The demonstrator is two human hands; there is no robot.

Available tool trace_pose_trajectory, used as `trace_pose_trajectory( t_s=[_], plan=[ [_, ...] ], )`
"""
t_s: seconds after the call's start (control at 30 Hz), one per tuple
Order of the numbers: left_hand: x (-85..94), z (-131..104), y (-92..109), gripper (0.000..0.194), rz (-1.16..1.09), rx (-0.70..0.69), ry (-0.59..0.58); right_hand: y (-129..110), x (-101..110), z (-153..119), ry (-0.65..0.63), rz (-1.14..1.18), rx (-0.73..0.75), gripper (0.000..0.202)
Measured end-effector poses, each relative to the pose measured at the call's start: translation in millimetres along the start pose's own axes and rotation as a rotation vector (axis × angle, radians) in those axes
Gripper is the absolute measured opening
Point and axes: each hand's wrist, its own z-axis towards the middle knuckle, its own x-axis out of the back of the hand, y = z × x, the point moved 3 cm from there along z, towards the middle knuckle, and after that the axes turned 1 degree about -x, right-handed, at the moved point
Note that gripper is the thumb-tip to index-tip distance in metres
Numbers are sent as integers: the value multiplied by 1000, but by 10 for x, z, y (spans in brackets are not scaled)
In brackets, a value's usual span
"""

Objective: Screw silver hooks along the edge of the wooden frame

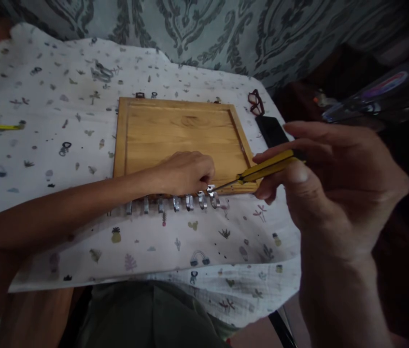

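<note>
A framed wooden panel (182, 128) lies flat on the table, with a row of silver metal hooks (189, 203) along its near edge. My left hand (186, 171) rests on the panel's near right part, its fingers curled and pinched beside the rightmost hook (213, 197); what they hold is hidden. In my right hand (334, 179) is a screwdriver (265, 166) with a yellow and black handle, gripped between thumb and fingers. The screwdriver's thin shaft slants down to the left, its tip at the top of that rightmost hook.
A white patterned cloth (146, 251) covers the table. Beyond the panel's right side lie eyeglasses (256, 103) and a black phone (271, 130). Metal pieces (102, 72) sit at the back, and a yellow strip-like item (3, 126) at the left. A plastic bottle (371, 96) is at the right.
</note>
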Motion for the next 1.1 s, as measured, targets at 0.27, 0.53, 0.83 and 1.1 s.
trace_pose_trajectory(
  t_s=[0.27, 0.53, 0.83, 1.1],
  plan=[
    [6, -6, 7, 9, 3, 0, 2, -18, -4, -10, 54, -29, 28, 19],
    [-8, 24, -18, 7, 27, 5, 6, -9, -28, 1, -43, 16, -48, 24],
    [11, 24, 8, 8, 45, 19, -20, 27, -3, 31, 63, -9, -38, 14],
    [-1, 15, -8, 11, 20, 4, -4, -29, 36, 2, -124, 7, -78, 28]
  ],
)
